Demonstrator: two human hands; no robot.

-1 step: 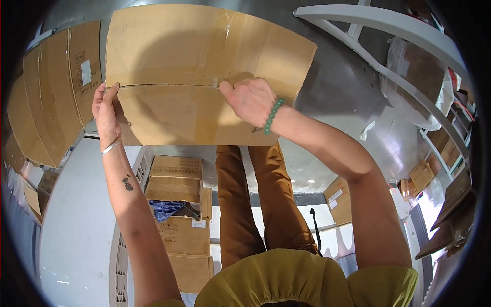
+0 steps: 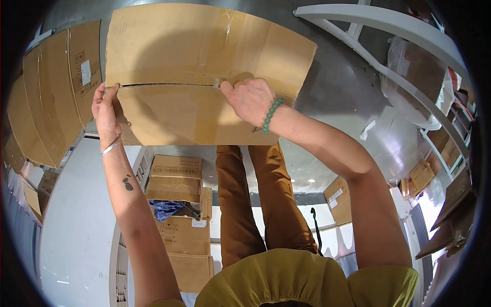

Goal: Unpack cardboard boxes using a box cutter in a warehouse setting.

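A large tan cardboard box (image 2: 169, 115) is in front of my legs, with clear tape across its upper panel and a dark seam between two panels. At the seam's left end, my left hand (image 2: 106, 107) pinches the cardboard edge between thumb and fingers. My right hand (image 2: 250, 100), with a green bead bracelet (image 2: 272, 116) at the wrist, is closed over the seam right of its middle. A small pale bit shows by its thumb tip; what the curled fingers hold, if anything, is hidden.
Folded cardboard (image 2: 53, 92) leans at the far left, beside a white cabinet (image 2: 76, 204). Stacked cartons (image 2: 176, 174) with a blue cloth (image 2: 166, 209) stand left of my legs. A white metal frame (image 2: 378, 66) and a plastic bag (image 2: 414, 82) are at the right.
The seam beside my left hand looks slightly wider and darker. Both hands stay almost where they were.
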